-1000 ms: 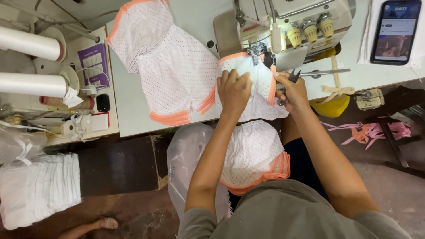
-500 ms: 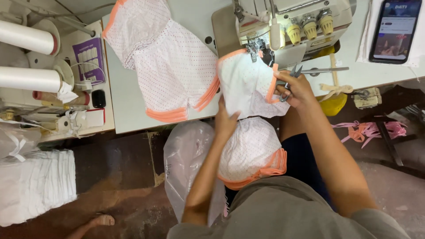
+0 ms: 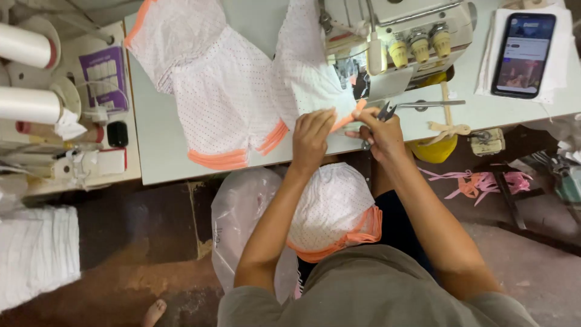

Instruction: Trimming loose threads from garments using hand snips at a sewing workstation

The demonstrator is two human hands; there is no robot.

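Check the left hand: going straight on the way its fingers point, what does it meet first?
Left hand already lies on the white dotted fabric with orange trim; straight on, probably the cream sewing machine, though depth is unclear.

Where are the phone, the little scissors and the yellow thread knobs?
phone (image 3: pixel 522 53), head view, middle of its screen.
scissors (image 3: pixel 383 112), head view, blades above the right hand.
yellow knobs (image 3: pixel 419 47), head view, middle knob on the sewing machine.

The left hand (image 3: pixel 313 134) hides the garment's (image 3: pixel 305 79) near edge, and the sewing machine (image 3: pixel 396 36) is cut off at the top.
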